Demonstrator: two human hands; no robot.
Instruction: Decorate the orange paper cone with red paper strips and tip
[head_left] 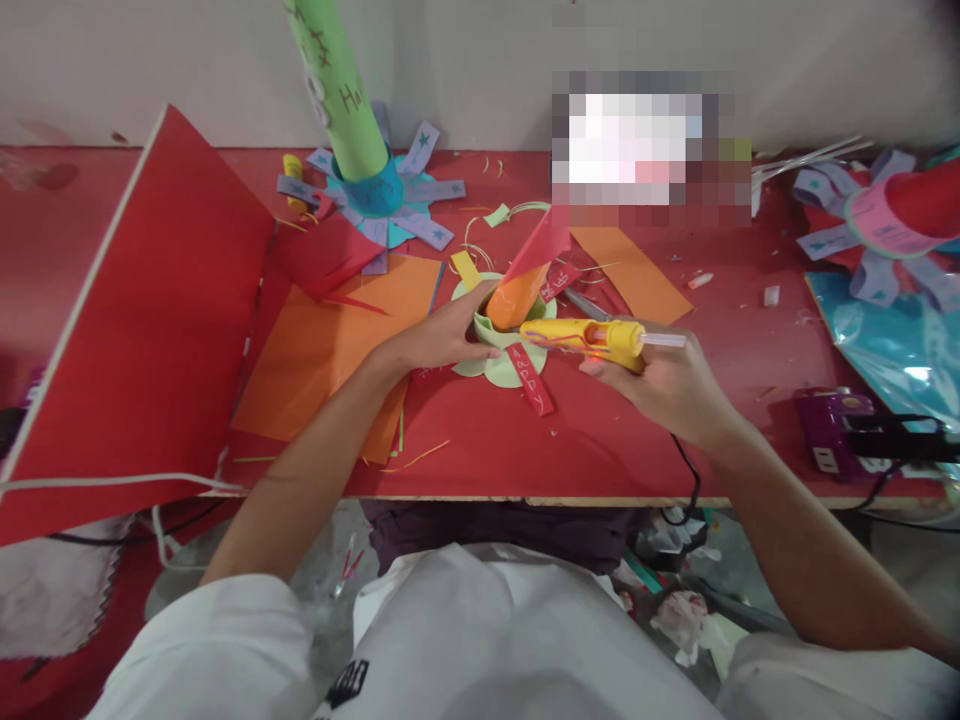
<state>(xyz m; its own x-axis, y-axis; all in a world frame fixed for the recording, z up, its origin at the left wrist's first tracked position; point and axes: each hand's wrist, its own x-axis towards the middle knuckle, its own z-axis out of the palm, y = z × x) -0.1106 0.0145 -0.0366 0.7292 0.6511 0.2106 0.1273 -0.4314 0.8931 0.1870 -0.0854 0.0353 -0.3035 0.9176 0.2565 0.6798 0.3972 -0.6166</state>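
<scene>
My right hand (667,375) is closed around a yellow hot glue gun (570,333), a clear glue stick (664,340) poking out of its back end. The gun's nozzle points left, at the rim of a pale green paper ring (491,336). My left hand (446,330) grips that ring from its left side, thumb in front. Inside the ring an orange paper tube (514,298) leans to the right, with red paper (541,245) at its top. Beneath lies a pale green petal-shaped base (514,374), and a red strip lettered "HAPPY" (531,380) sticks out at the front.
Orange sheets (300,365) lie left of the ring, near an upright red board (150,350). A finished-looking green tube (341,100) stands behind. On the right are a pink-ringed paper piece (874,215), a blue plastic-wrapped pack (892,330) and a purple device (832,430) with cables.
</scene>
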